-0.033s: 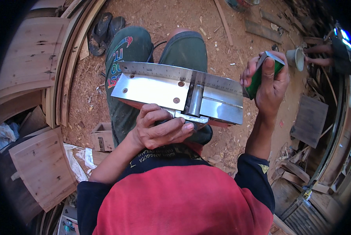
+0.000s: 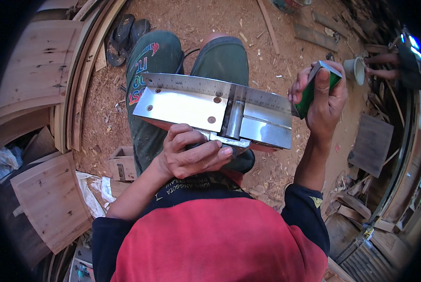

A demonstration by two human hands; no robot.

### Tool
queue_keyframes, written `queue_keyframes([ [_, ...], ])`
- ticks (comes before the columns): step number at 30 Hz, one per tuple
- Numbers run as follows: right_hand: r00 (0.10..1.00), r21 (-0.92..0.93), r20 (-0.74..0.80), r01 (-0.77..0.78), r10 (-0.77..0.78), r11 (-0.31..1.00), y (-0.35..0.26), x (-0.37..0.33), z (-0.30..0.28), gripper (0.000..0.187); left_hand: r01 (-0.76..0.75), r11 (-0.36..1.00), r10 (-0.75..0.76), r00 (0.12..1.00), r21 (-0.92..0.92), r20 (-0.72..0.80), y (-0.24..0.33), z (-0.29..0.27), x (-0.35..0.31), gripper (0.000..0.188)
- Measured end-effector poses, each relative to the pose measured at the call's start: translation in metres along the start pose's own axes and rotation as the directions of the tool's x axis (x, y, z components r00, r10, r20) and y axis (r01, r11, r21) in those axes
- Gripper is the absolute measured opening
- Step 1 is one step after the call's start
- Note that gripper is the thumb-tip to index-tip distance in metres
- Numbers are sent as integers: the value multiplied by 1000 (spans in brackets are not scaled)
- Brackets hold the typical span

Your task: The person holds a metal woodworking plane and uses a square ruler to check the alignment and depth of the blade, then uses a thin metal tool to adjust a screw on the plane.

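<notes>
An electric hand planer (image 2: 184,110) lies upside down across my lap, its shiny metal sole facing up and the cutter drum (image 2: 235,120) showing in the gap between the two plates. My left hand (image 2: 191,152) is closed round the planer's near side, fingers on its edge below the drum. A try square's steel ruler blade (image 2: 191,86) stands on edge along the far side of the sole, spanning both plates. Up at the right, my right hand (image 2: 327,96) grips the square's green handle (image 2: 309,97), thumb on top. The planer's underside is mostly hidden.
Wooden panels (image 2: 50,202) and long boards (image 2: 79,89) stand at the left. Dark sandals (image 2: 121,40) lie on the shaving-strewn floor. A small wooden box (image 2: 122,164) sits beside my leg. At the right are a pale bucket (image 2: 355,70), another person's legs (image 2: 384,66) and wood offcuts (image 2: 354,204).
</notes>
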State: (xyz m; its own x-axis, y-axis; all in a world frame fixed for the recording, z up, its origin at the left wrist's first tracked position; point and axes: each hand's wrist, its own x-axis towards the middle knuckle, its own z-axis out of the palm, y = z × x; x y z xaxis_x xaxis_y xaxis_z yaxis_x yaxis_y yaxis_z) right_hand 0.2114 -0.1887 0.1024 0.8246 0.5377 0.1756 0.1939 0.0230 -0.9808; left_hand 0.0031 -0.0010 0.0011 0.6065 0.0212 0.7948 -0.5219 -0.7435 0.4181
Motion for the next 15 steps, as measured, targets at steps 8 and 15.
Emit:
queue_keyframes([
  [8,1000,28,1,-3,3,1000,2,-1,0,29,-1,1000,1,1000,-3,10,0,-2,0,45],
  [15,1000,-12,1,7,-7,1000,-1,-3,1,24,2,1000,-2,1000,-8,4,0,-1,-2,45],
])
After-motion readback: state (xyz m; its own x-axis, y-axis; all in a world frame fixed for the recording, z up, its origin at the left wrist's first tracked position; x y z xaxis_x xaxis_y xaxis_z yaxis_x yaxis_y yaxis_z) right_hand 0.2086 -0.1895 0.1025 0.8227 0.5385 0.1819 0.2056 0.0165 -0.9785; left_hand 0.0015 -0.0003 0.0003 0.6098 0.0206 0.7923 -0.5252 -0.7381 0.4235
